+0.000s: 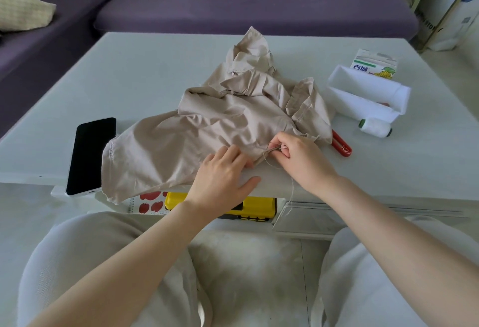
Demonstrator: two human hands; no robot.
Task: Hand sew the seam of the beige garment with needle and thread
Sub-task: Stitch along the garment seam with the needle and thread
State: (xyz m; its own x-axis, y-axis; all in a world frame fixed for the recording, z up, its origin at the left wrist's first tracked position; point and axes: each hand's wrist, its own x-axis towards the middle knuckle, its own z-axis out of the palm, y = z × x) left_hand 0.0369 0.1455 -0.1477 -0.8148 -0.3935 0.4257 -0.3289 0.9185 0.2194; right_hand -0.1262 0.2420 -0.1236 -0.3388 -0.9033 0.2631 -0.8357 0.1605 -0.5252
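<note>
While the left hand [223, 171] lies spread with straight fingers on the beige garment [207, 124], pressing the cloth flat close to the near edge of the tabletop [155, 72], the right hand [300, 158] pinches a thin needle [274, 148] between thumb and fingertips at a folded seam, just beside the left fingertips. The garment lies crumpled across the middle of the tabletop, with one hemmed end drooping over the near edge. A pale thread [291, 191] runs from the pinch and hangs past that same edge.

This looks like the middle of a stitch. Whether the needle's tip is through the cloth cannot be told, nor how much of the seam is sewn. The next move likely calls for drawing the needle clear and pulling the thread snug while the left hand steadies the cloth against the tug. A gentle pull would spare the seam from puckering, and the long hanging tail must follow without snagging.

A white thread spool [375, 127] lies toward the right edge. A red-handled tool [342, 145] sits between it and the garment. A smartphone [90, 155] overhangs the near edge at the left.
</note>
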